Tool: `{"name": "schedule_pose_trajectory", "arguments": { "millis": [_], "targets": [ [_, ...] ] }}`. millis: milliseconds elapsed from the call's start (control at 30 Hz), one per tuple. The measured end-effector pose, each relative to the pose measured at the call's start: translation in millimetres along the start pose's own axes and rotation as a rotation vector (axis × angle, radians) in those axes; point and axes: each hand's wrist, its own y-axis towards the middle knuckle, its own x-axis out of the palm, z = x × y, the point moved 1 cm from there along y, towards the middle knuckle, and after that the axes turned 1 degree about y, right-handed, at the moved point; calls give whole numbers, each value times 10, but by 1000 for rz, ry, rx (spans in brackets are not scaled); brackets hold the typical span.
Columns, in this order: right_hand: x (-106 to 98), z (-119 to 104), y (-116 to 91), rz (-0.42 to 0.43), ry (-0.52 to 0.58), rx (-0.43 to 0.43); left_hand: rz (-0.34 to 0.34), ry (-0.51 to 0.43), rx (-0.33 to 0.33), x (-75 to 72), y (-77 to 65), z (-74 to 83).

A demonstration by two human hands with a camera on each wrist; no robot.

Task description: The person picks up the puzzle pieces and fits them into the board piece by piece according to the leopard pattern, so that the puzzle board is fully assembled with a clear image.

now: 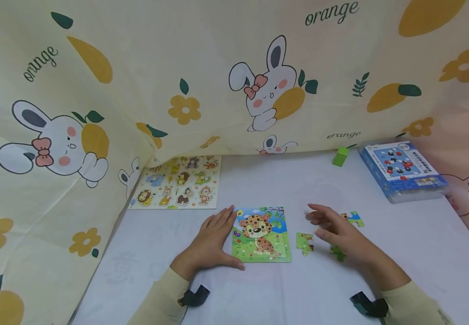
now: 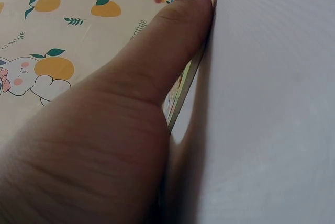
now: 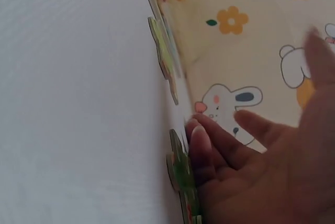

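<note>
A square puzzle board (image 1: 261, 234) with a spotted leopard cub lies flat on the white table. My left hand (image 1: 207, 243) rests at its left side, fingers straight along the edge and thumb (image 2: 178, 25) near the lower corner. To the right, my right hand (image 1: 337, 232) hovers over loose puzzle pieces with fingers loosely bent and nothing in them. One green piece (image 1: 304, 243) lies between board and right hand. Another piece (image 1: 356, 219) with blue shows beyond that hand, and a green one (image 1: 337, 253) is partly hidden beneath it.
An animal picture board (image 1: 177, 203) lies at the back left. At the back right sit a green block (image 1: 341, 156) and a blue-and-white box (image 1: 405, 169). A printed cloth (image 1: 201, 67) with rabbits and oranges hangs behind and to the left.
</note>
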Motion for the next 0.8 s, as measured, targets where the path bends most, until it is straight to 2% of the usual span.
{"name": "schedule_pose_trajectory", "arguments": {
  "millis": [200,333,433,633,800],
  "targets": [
    [40,29,-4,-74,-155,83,-7,5,-8,3,2,-6],
    [84,20,-8,-109,-270,60,-3,6,-4,9,0,-12],
    [110,-13,-10,-110,-298,27,-5,9,-5,13,0,-16],
    [135,-95,-3,-73,-264,54,-8,-1,-10,11,0,-14],
    [141,-143,18,-21,-124,123,-5,11,-7,19,1,-18]
  ]
}}
